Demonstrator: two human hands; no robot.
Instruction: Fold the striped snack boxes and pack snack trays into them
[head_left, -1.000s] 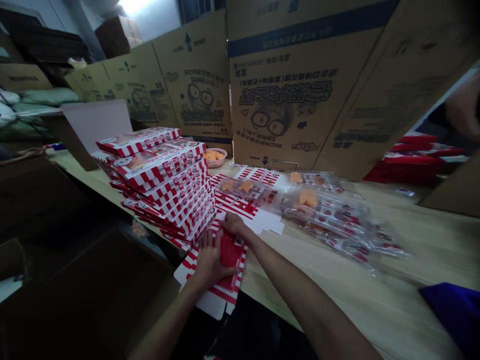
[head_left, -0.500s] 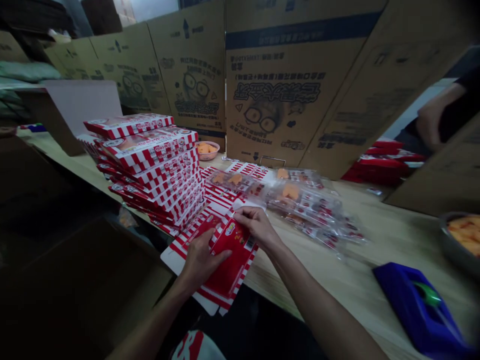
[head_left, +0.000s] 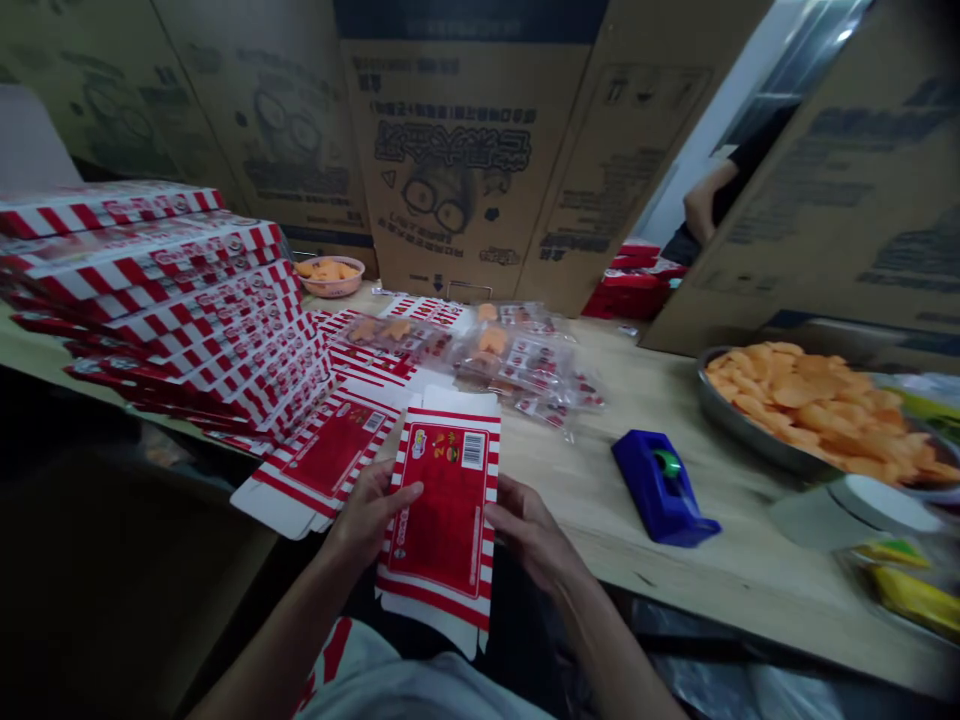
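Both my hands hold up a flat printed carton blank (head_left: 442, 520), red with white-and-red striped edges and a barcode near its top. My left hand (head_left: 367, 515) grips its left edge and my right hand (head_left: 529, 530) grips its right edge. Just left of it, a second flat blank (head_left: 322, 460) lies on the pile of unfolded cartons, close to my left hand. Further left rises a tall stack of striped cartons (head_left: 165, 290). Clear plastic bags of small sachets (head_left: 510, 360) lie beyond my hands.
A blue tape dispenser (head_left: 664, 487) stands on the wooden table (head_left: 675, 580) right of my hands. Further right are a metal tray of orange crisps (head_left: 810, 410) and a pink basket (head_left: 330, 276) at the back. Upright cardboard sheets (head_left: 442, 150) line the far side, with a co-worker's arm (head_left: 705, 205) beyond.
The view has swung right, bringing the tray into sight. My hands have lifted the blank off the pile and now hold it upright by opposite edges.
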